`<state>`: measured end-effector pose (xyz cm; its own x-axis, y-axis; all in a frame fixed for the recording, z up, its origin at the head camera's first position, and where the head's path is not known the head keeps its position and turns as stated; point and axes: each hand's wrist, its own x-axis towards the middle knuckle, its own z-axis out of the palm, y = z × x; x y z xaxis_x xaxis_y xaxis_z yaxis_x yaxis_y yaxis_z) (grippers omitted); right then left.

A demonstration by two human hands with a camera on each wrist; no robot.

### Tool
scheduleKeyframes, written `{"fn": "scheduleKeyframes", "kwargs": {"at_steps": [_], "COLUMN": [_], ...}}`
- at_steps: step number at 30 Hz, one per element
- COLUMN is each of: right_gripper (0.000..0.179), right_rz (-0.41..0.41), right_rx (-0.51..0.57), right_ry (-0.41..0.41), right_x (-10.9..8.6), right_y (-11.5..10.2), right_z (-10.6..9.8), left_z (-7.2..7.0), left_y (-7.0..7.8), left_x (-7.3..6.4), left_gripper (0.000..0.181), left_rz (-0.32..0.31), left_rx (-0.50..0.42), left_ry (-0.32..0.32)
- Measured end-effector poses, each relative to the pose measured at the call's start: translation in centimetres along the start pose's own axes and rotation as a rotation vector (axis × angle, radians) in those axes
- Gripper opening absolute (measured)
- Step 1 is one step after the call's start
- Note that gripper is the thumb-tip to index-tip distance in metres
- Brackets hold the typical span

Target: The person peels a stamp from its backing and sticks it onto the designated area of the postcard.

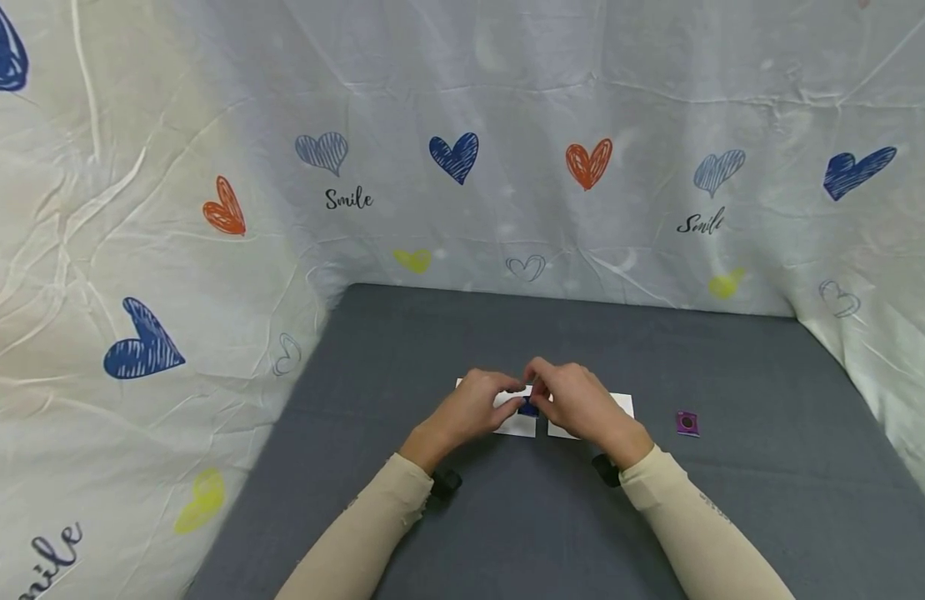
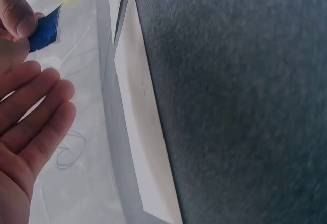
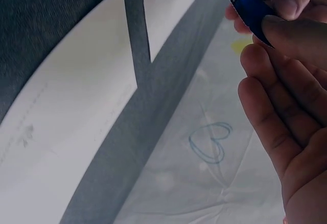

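Note:
A small dark-blue packet (image 1: 527,407) is held up between both hands, above the table. My left hand (image 1: 473,410) pinches one side of it with thumb and forefinger, and my right hand (image 1: 582,404) pinches the other. In the left wrist view the blue packet (image 2: 46,31) looks flat and shiny. From the right wrist the same packet (image 3: 250,12) appears slightly bent, with tiny pale print near one end. The remaining fingers of both hands extend loosely. Beneath the hands lie a left white card (image 1: 517,426) and a right white card (image 1: 562,431), partly covered from the head view.
A small purple packet (image 1: 687,423) with a dark round mark lies right of the cards. Grey cloth covers the table (image 1: 552,533). A white curtain (image 1: 522,217) printed with hearts hangs behind and at the sides. A narrow gap separates the cards.

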<state>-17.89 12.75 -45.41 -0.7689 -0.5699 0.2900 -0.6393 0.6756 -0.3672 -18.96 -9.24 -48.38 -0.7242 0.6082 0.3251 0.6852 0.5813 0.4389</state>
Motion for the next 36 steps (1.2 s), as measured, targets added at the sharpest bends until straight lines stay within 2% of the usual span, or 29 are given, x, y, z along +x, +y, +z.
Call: {"fn": "scheduleKeyframes", "kwargs": {"at_steps": [5, 10, 15, 25, 29, 36], "right_gripper": [0.025, 0.026, 0.028, 0.01, 0.008, 0.008], "right_rz": [-0.026, -0.03, -0.02, -0.039, -0.045, -0.046], "right_rx": [-0.012, -0.011, -0.006, 0.006, 0.021, 0.04], "right_ry": [0.023, 0.015, -0.006, -0.003, 0.011, 0.023], "right_x": [-0.1, -0.2, -0.2, -0.8, -1.0, -0.8], "right_y": [0.0, 0.0, -0.1, 0.6, 0.7, 0.2], "right_z": [0.6, 0.6, 0.4, 1.0, 1.4, 1.7], "left_z": [0.3, 0.3, 0.2, 0.3, 0.4, 0.5], "left_y": [0.3, 0.3, 0.2, -0.2, -0.1, 0.1], "left_x": [-0.2, -0.3, -0.5, -0.9, -1.1, -1.1], "left_gripper": [0.009, 0.01, 0.012, 0.012, 0.011, 0.013], "left_rz": [0.011, 0.015, -0.012, -0.044, -0.065, -0.15], "left_rx": [-0.014, -0.022, -0.026, -0.052, -0.053, -0.053], "left_ry": [0.02, 0.038, 0.031, 0.046, 0.059, 0.138]}}
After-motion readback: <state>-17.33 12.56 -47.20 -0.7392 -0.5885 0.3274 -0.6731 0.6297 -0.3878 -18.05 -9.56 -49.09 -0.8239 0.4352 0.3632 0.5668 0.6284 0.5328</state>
